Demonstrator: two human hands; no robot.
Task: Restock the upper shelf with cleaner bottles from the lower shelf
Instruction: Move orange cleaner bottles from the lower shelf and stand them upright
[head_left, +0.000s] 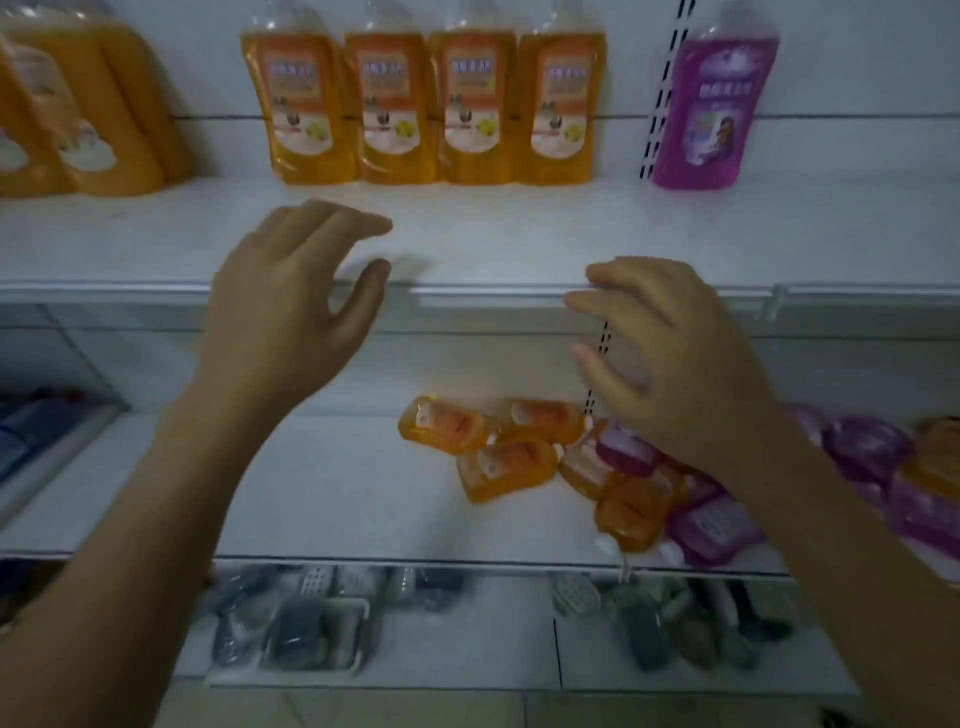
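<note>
Both bare forearms reach forward and up from the lower corners of the view. The left hand (291, 306) is raised, back toward the camera, fingers loosely extended and thumb spread apart, holding nothing. The right hand (675, 358) sits slightly lower, fingers gently curved toward the left, holding nothing.

Upper shelf (519, 244): front strip bare. Back blocked by row of four orange bottles (421, 104), upright and touching. Open gap between row and purple bottle (711, 104). Lower shelf (311, 493): left half bare, right half covered by pile of lying bottles (597, 467).
</note>
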